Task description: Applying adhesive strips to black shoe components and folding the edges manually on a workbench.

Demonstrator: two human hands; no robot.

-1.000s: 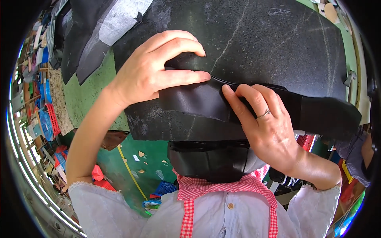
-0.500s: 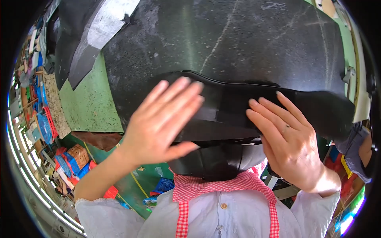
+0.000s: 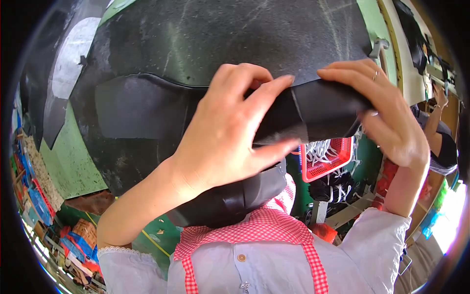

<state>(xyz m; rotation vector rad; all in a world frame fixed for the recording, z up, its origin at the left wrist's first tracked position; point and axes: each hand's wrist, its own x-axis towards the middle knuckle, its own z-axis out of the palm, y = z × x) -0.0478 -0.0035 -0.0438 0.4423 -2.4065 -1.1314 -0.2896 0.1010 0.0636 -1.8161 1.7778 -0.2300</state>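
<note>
A long black leather piece (image 3: 142, 105), with seams between its panels, lies across the dark work surface (image 3: 215, 39). Its right end is raised and bent over the front edge. Across its middle goes my left hand (image 3: 223, 125), fingers curled at the far edge and thumb along the near edge. My right hand (image 3: 391, 112) holds the raised right end, fingers over the top and thumb, a little blurred, at the lower side. Another black panel (image 3: 225, 201) sits against the red checked apron (image 3: 235, 235), partly hidden by my left forearm.
Below the raised end stands a red basket (image 3: 306, 169) with white strips in it. Black bundles (image 3: 333, 188) lie beneath it. A metal clamp (image 3: 379, 46) is at the table's right edge. Another person's arm (image 3: 433, 122) shows at far right. Grey-black scraps (image 3: 58, 112) lie at left.
My view has swung right. The flat hands have become curled: the left has moved along the piece to its middle, and the right has gone to its right end, which is now lifted.
</note>
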